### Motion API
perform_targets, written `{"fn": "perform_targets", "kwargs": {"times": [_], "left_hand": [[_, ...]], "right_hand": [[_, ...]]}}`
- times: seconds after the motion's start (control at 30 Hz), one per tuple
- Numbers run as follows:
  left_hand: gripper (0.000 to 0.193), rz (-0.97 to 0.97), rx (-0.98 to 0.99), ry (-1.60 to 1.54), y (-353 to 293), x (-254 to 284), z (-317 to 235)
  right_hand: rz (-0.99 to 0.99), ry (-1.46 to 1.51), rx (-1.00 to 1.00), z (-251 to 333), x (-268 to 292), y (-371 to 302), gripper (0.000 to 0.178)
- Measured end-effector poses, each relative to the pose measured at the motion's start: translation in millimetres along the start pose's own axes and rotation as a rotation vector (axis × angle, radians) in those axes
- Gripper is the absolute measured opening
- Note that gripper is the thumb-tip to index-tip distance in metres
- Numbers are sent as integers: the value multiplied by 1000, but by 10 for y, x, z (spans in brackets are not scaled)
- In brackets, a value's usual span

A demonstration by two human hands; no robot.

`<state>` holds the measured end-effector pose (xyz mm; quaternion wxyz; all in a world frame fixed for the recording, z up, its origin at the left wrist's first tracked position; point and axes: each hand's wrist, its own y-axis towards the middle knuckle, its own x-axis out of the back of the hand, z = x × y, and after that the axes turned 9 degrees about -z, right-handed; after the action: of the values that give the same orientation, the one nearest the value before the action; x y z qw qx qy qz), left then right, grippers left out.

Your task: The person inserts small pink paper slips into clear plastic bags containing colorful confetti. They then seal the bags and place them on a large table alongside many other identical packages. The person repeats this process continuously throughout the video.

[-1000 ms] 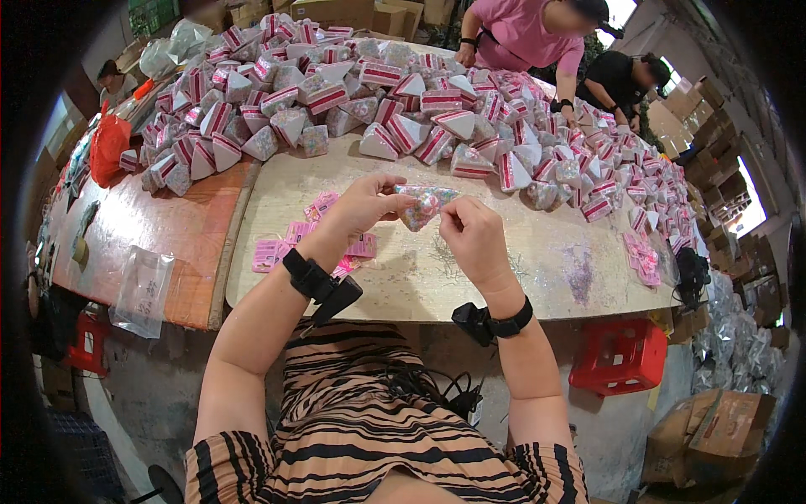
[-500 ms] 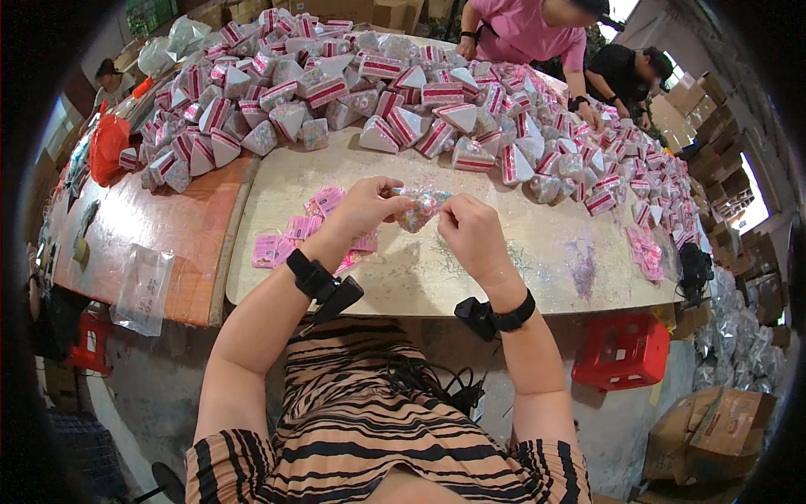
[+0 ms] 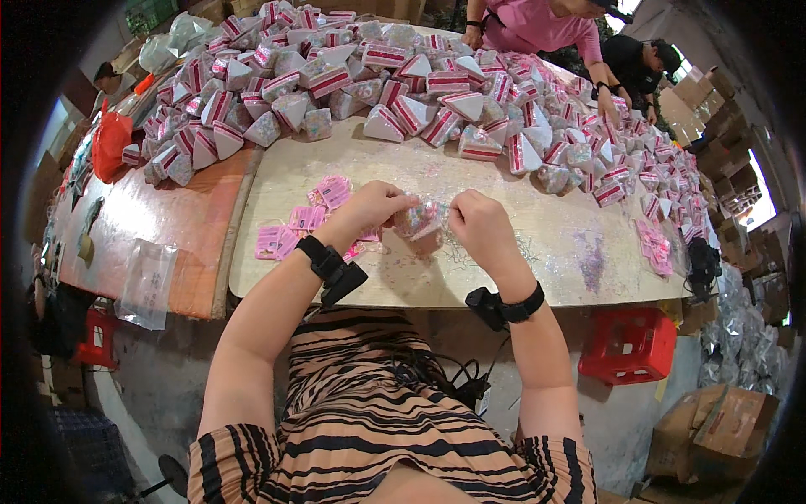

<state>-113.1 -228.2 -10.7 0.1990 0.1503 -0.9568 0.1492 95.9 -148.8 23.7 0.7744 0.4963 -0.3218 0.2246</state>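
Observation:
Over the pale table [image 3: 336,286], my left hand [image 3: 376,206] pinches one side of a small glittery, multicoloured piece in clear wrap [image 3: 421,220]. My right hand [image 3: 485,228] is closed at its opposite edge, fingertips pressed together on the wrap. What the piece shows underneath is partly hidden by my fingers. Beside my left wrist lie several pink printed cards [image 3: 306,218], some tucked under the hand. Thin loose strands [image 3: 508,245] lie on the tabletop near my right hand.
A large heap of wrapped, wedge-shaped cake-slice pieces [image 3: 386,92] fills the far side. One person in pink [image 3: 546,38] reaches into it; another in black [image 3: 630,63] stands behind. An orange-brown table [image 3: 143,218] adjoins at left. More pink cards [image 3: 653,246] lie right; a red stool [image 3: 628,344] stands below.
The glittery piece has turned between my hands, and its wrap now shows a broader face. My right hand has shifted slightly right. The far person's reaching hand has moved right.

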Motion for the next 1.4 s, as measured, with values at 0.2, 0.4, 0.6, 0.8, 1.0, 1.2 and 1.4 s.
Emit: {"fn": "perform_targets", "kwargs": {"times": [0.2, 0.4, 0.6, 0.8, 1.0, 1.2, 1.4], "left_hand": [[23, -601, -663, 282, -141, -72, 41], [16, -510, -678, 335, -216, -188, -175], [14, -485, -730, 499, -204, -220, -241], [9, -464, -798, 777, -138, -250, -238], [6, -483, -906, 843, -186, -279, -275], [4, -543, -851, 1043, -258, -414, -305], [5, -595, -879, 995, -196, -450, -263]], "right_hand": [[-103, 86, -29, 3, 76, -59, 5], [-125, 121, -50, 44, 104, -75, 4], [-129, 110, -28, 22, 54, -97, 5], [-134, 98, -18, 26, 43, -110, 6], [-97, 117, -39, 15, 13, -135, 6], [-93, 126, -35, 52, -10, -130, 6], [-95, 108, -19, 74, -37, -132, 6]]}}
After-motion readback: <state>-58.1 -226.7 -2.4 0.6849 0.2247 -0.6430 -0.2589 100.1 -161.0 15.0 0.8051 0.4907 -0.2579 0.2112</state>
